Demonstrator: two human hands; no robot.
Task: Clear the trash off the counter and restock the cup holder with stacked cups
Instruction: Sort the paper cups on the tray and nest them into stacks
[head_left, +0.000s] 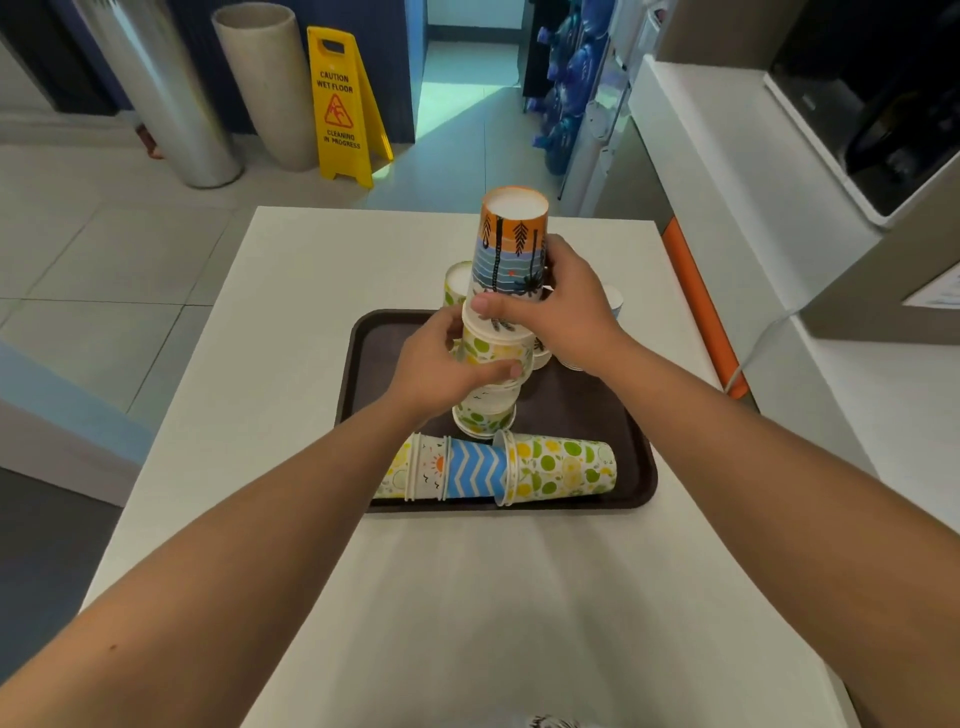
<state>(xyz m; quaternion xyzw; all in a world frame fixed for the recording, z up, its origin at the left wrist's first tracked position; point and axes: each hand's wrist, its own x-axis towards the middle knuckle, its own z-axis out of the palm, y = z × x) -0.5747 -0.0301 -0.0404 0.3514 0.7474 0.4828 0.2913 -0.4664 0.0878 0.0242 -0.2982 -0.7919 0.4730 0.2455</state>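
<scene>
White counter (311, 364) carries a brown tray (613, 415); tiled floor (104, 249) holds a yellow wet-floor sign (340, 111). On the tray, left hand (441, 374) and right hand (566, 312) grasp an upside-down paper cup stack (506, 291); another nested stack (498, 470) lies sideways in front.

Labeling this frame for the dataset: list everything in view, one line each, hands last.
upright cup stack: one, upside-down patterned cups, orange palm-print cup on top, standing on tray
lying cup stack: one, lime, blue chevron and sun prints, on its side at tray's near edge
loose cups: at least two, partly hidden behind the stack
tray: one, dark brown, on table
table: one, white
wet floor sign: one, yellow, on floor beyond
water bottles: several, blue, racked far right
left hand: grips stack's lower part
right hand: grips top cup
</scene>
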